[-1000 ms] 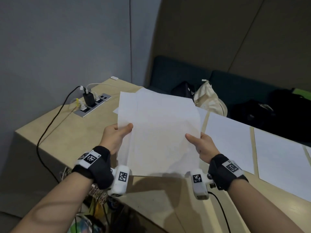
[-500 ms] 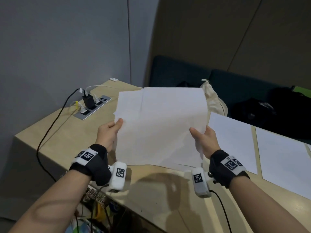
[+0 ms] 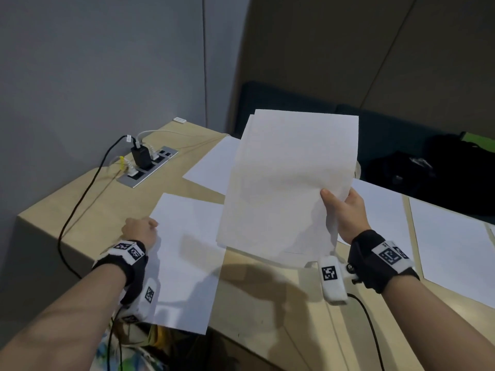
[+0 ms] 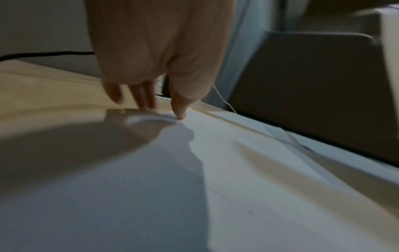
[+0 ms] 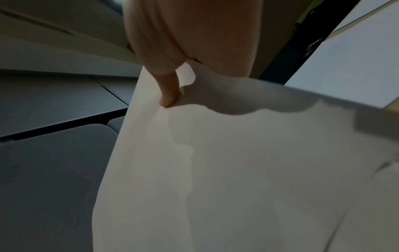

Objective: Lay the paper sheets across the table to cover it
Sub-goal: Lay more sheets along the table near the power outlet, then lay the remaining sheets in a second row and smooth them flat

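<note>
My right hand holds a stack of white paper sheets upright above the table, thumb on the near face and fingers hidden behind. My left hand pinches the left edge of a single sheet that lies on the wooden table and overhangs its near edge. In the left wrist view the thumb sits on top of the curled-up edge of this single sheet. Another sheet lies flat further back, partly hidden by the stack.
Two more sheets lie on the table to the right. A power socket panel with plugs and a black cable sits at the far left corner. Dark bags rest on the sofa behind.
My left hand has left the stack and brought one sheet down onto the near left of the table. My right hand now holds the stack alone, shifted right.
</note>
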Action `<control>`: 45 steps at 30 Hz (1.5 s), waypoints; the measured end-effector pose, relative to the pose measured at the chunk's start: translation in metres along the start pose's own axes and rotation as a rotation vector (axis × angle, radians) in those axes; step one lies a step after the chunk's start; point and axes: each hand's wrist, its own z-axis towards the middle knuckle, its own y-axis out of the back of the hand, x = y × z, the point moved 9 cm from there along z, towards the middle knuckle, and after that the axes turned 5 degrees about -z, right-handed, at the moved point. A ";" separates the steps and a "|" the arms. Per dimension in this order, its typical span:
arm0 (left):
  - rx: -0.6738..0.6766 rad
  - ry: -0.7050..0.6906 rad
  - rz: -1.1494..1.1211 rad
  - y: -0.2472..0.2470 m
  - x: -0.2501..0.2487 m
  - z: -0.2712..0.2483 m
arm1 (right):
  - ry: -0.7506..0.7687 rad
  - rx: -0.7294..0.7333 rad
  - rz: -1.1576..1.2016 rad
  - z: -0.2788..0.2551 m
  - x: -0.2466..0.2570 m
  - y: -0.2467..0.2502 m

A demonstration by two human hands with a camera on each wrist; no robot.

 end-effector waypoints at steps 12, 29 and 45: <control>0.537 -0.131 0.478 -0.083 -0.038 -0.065 | -0.044 -0.063 -0.033 -0.008 -0.023 0.021; 0.599 -0.150 0.424 -0.075 -0.028 -0.031 | -0.079 -0.098 -0.053 -0.008 -0.026 0.031; 0.600 -0.193 0.441 -0.084 -0.037 -0.036 | -0.084 -0.118 -0.061 -0.015 -0.022 0.036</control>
